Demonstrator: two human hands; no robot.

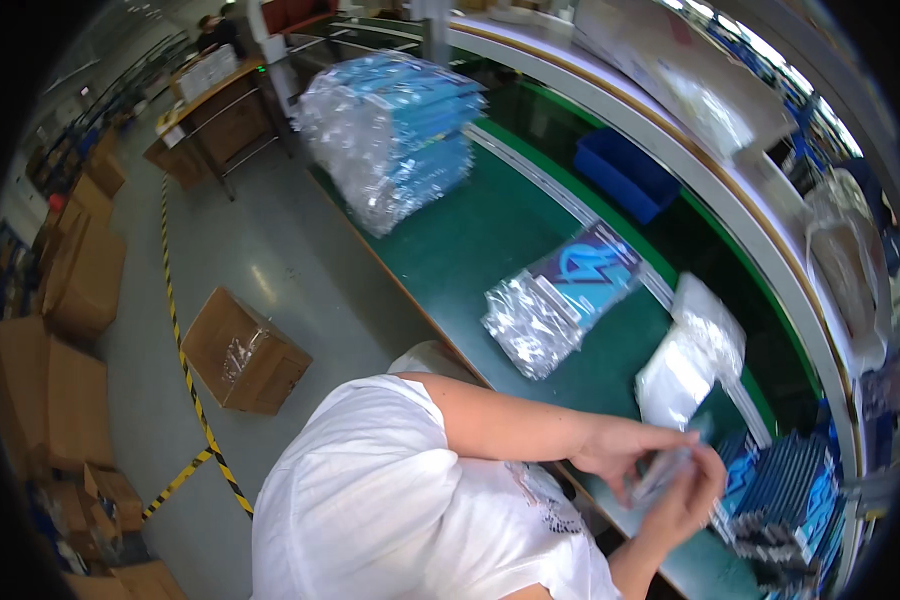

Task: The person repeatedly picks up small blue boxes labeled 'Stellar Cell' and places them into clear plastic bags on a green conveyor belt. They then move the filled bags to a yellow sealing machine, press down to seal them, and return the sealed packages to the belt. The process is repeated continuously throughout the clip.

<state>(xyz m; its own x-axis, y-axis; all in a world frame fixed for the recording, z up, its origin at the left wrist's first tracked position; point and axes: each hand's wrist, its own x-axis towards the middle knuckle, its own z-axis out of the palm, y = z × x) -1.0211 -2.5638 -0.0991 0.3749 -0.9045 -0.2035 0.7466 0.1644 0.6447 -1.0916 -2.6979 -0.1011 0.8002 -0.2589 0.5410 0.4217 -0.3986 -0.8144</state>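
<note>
My left hand [613,452] reaches across from the left, its fingers closed on a blurred, see-through piece that looks like a clear plastic bag [660,475]. My right hand [688,500] grips the same piece from the other side, fingers bent around it. Just beyond the hands lies a stack of clear plastic bags [682,375] on the green bench [440,260]. To the right of the hands stand several blue printed flat packs [785,495] in a row. Farther left on the bench rests a bagged blue and purple pack [588,272], its clear wrap spread toward me.
A tall pile of bagged blue packs [390,130] stands at the bench's far end. A blue bin [627,172] sits behind the bench under a raised shelf [670,105]. An open cardboard box [245,350] is on the floor at left, near yellow-black tape [175,320].
</note>
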